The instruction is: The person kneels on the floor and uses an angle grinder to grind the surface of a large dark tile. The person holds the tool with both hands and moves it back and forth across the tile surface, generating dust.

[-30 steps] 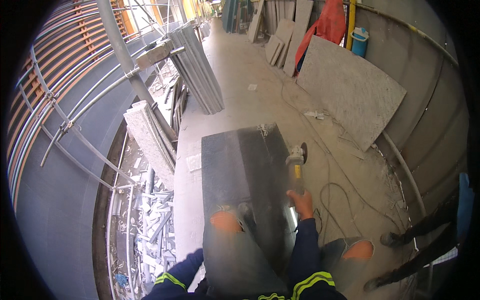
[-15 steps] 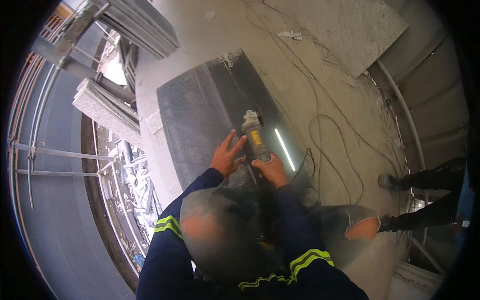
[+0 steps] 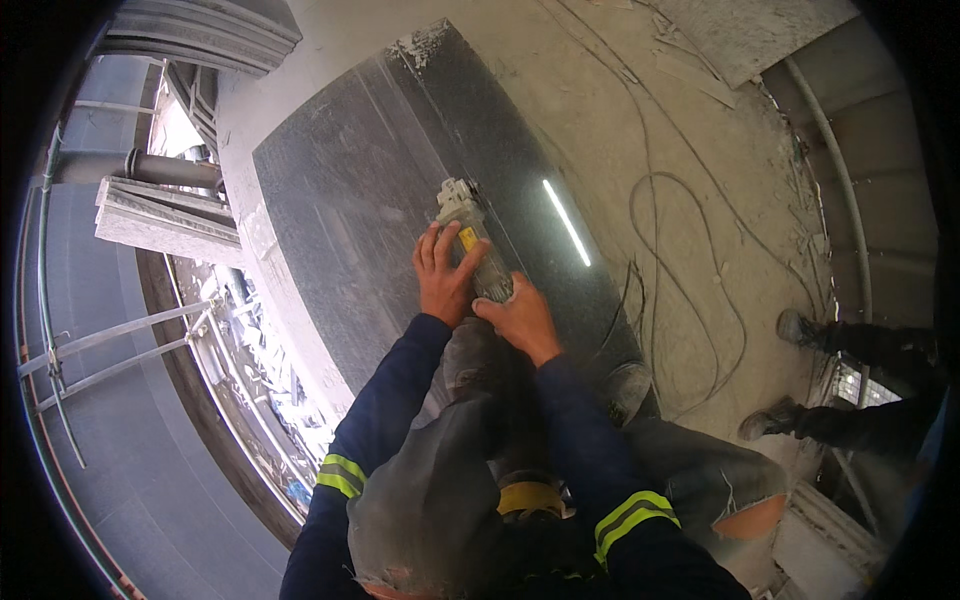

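Observation:
A grey angle grinder (image 3: 460,207) with a yellow label lies over a dark polished stone slab (image 3: 350,190). My left hand (image 3: 443,272) is closed on the grinder's body from the left, just behind its head. Around its rear end my right hand (image 3: 524,317) is wrapped. The disc side points right, next to a thin pale line running along the slab; the disc itself is mostly hidden. White dust covers the slab's far corner.
A cable (image 3: 690,250) loops over the dusty floor on the right. Someone else's legs and shoes (image 3: 795,328) are at the right edge. Stacked slabs (image 3: 170,215) and scaffold pipes (image 3: 120,340) stand on the left. My knees are close to the slab's near edge.
My left hand has gone from spread fingers beside the grinder to a grip on its body. The view has shifted, and the slab and grinder now appear further left.

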